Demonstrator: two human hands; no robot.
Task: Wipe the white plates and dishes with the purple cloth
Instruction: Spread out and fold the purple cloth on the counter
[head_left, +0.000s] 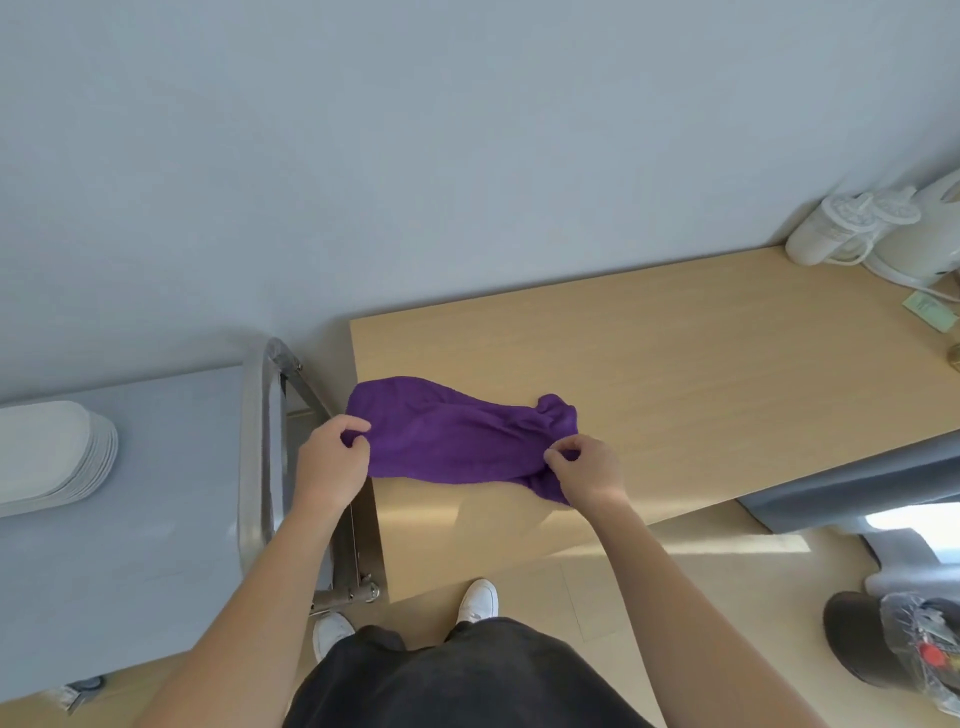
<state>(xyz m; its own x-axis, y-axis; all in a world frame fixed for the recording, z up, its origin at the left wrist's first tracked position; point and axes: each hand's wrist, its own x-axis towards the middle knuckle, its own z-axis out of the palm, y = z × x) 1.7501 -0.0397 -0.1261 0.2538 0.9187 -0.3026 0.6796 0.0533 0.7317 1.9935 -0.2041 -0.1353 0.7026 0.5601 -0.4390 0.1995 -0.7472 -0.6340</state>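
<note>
- A stack of white oval plates (57, 457) sits at the far left on the flat top of a grey cart (156, 493), well apart from the cloth.
- The cart's shiny metal handle bar (260, 441) stands between the plates and the light wooden surface (701, 374).
- The left hand (332, 462) pinches the left edge of the purple terry cloth (457, 441) between thumb and curled fingers, over the surface's front left corner.
- The cloth spreads rumpled over the front left part of the surface, stretched between the two hands.
- The right hand (587, 467) grasps the cloth's bunched right end, thumb and fingers curled into the fabric.
- At the far right, against the wall, a white lidded cup (826, 234) stands just beside a white electric kettle (930, 234), with a pale green paper slip (930, 309) near them on the surface.
</note>
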